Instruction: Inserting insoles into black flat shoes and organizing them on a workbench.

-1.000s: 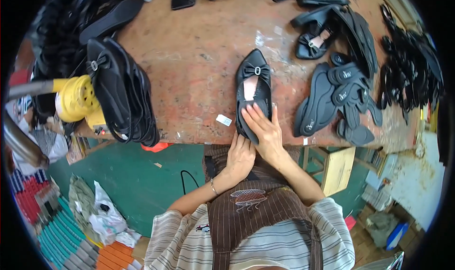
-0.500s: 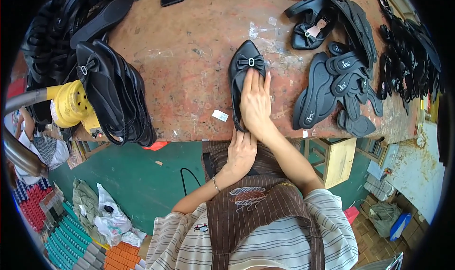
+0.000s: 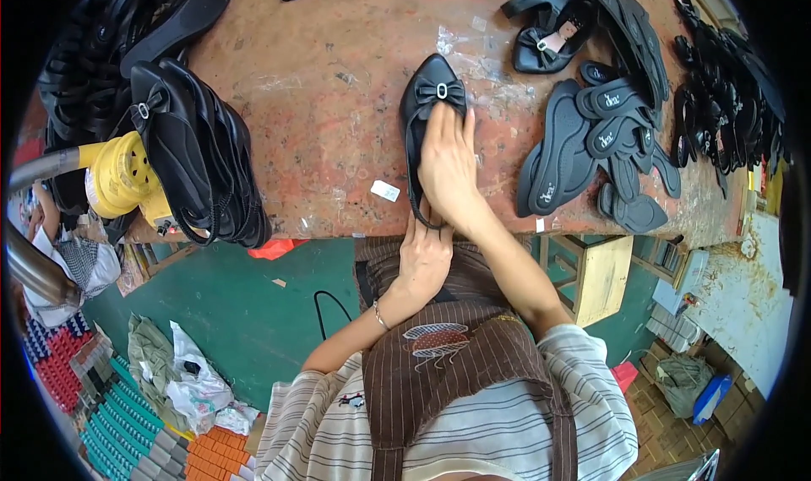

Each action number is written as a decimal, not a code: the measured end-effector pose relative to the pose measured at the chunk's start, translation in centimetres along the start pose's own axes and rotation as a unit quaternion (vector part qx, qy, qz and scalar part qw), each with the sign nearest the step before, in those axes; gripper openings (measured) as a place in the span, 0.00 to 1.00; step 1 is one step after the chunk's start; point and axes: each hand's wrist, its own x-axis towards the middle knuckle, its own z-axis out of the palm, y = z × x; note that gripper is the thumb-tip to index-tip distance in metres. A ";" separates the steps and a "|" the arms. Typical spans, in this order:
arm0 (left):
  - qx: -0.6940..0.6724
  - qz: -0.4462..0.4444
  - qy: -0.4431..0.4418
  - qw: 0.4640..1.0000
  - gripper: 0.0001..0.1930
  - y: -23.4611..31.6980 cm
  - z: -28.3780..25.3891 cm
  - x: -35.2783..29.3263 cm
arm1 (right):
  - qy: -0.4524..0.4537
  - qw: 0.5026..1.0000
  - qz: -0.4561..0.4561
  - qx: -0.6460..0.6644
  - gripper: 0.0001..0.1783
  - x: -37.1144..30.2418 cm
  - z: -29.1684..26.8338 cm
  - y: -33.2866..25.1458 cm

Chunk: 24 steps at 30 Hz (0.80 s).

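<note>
Black shoe (image 3: 412, 116): lies at workbench (image 3: 321, 143) edge, toe away. Right hand (image 3: 448, 173): fingers extended inside, near bow (image 3: 441, 91), grip unclear. Left hand (image 3: 425, 261): at heel, grip unclear. Possible slip from loose heel support; bow strain from overreaching.

- Shoe (image 3: 419, 111): black, with pointed toe; bow (image 3: 455, 92) with small oval buckle (image 3: 442, 90) across the vamp.
- Pose: opening upward, toe directed toward the far side.
- Position: heel end at near edge of worktable (image 3: 325, 147).

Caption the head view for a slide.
Right hand inside a black shoe with a bow, left hand at its back.
</note>
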 end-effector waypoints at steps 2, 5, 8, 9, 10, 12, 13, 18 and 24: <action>-0.056 -0.017 0.030 0.998 0.22 -0.3 0.8 -0.2 | -0.055 0.997 -0.050 0.003 0.40 -3.5 -0.4 -0.3; -0.011 0.014 0.034 0.999 0.23 0.3 -0.4 0.4 | -0.016 0.999 -0.046 0.016 0.26 0.0 -0.8 0.8; -0.002 0.013 0.046 0.999 0.20 0.2 -0.4 1.0 | -0.023 0.998 -0.018 0.047 0.25 1.1 -0.2 0.9; -0.006 0.013 0.047 0.999 0.18 0.3 -0.2 0.6 | 0.036 0.998 -0.040 0.045 0.30 0.4 0.4 0.8; -0.005 0.002 0.052 0.999 0.17 0.3 0.4 0.5 | 0.072 0.995 -0.062 -0.003 0.30 -0.5 0.5 1.0; 0.018 -0.003 0.017 1.000 0.18 0.4 0.2 0.9 | 0.069 0.995 -0.071 -0.020 0.25 0.2 0.5 1.7; 0.017 -0.006 0.027 0.999 0.19 0.6 -0.4 0.9 | 0.011 0.998 -0.053 0.029 0.28 1.0 -0.6 1.6; -0.004 -0.009 -0.005 1.000 0.20 0.3 -0.3 1.0 | -0.004 0.999 -0.038 -0.015 0.19 1.6 0.5 0.9; 0.030 -0.025 0.037 0.999 0.24 0.6 -1.4 1.6 | 0.021 0.997 -0.068 -0.043 0.08 3.7 1.4 1.4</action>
